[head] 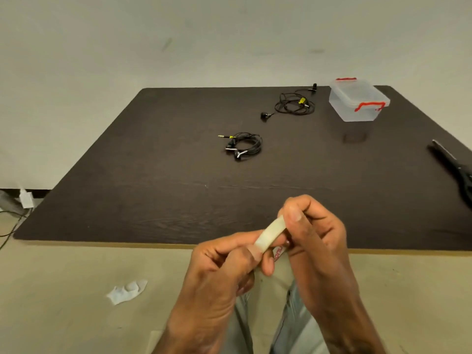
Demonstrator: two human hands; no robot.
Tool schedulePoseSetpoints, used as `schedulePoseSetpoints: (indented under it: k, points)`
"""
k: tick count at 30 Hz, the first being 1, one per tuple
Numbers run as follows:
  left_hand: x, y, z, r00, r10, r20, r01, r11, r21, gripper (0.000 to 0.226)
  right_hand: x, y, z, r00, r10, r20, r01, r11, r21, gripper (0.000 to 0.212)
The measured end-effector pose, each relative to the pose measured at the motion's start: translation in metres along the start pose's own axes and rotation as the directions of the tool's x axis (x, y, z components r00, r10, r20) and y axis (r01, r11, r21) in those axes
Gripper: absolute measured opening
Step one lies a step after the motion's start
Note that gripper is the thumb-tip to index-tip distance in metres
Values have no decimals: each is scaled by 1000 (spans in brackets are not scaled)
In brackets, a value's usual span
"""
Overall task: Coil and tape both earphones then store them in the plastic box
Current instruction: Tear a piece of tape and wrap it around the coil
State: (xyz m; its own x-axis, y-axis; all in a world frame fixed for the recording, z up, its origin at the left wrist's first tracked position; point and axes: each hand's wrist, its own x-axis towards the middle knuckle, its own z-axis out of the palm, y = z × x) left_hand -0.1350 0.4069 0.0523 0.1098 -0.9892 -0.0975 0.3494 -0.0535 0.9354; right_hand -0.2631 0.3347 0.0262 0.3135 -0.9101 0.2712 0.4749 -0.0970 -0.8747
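Both hands hold a roll of clear tape (271,233) over the table's near edge. My left hand (229,261) grips its lower side, and my right hand (314,231) pinches its upper rim with thumb and fingers. A black earphone (244,146) lies coiled in a tight bundle at the table's middle. A second black earphone (293,103) lies loosely spread farther back. To the right of the loose earphone stands the clear plastic box (357,100) with red clips, its lid on.
Black scissors (454,169) lie at the right edge of the dark table (127,187). A crumpled white scrap (127,291) lies on the floor at lower left. A white plug and cables (24,200) sit at far left.
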Motion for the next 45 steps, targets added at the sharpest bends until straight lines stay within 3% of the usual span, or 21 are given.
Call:
schedulePoseSetpoints:
  k: [8,11,14,18,22,26,33,45]
  points:
    - [2,0,-9,998,20,57,-22,999,36,41,10,-6,2,998,57,-13,-57,998,16,28]
    - [14,7,-2,1000,6,-27,-5,999,51,27,25,-10,2,994,-41,-101,24,986,-166,44]
    - [45,17,8,997,37,-70,-33,998,59,21,54,-18,4,972,-208,-105,149,901,-407,56]
    - [119,34,26,989,143,-22,-139,982,131,26,121,-29,-12,914,-351,-204,209,837,-506,63]
    - [187,39,43,982,190,-14,-188,977,105,47,183,-23,-39,877,-394,-274,193,812,-550,65]
    - [227,23,44,974,225,5,-225,968,111,66,215,-7,-64,882,-397,-255,170,771,-613,68]
    - [244,3,35,965,252,77,-258,962,90,38,228,10,-84,892,-371,-257,153,785,-600,61]
    - [243,6,36,943,282,177,-301,950,84,41,228,7,-87,893,-354,-279,172,840,-514,62]
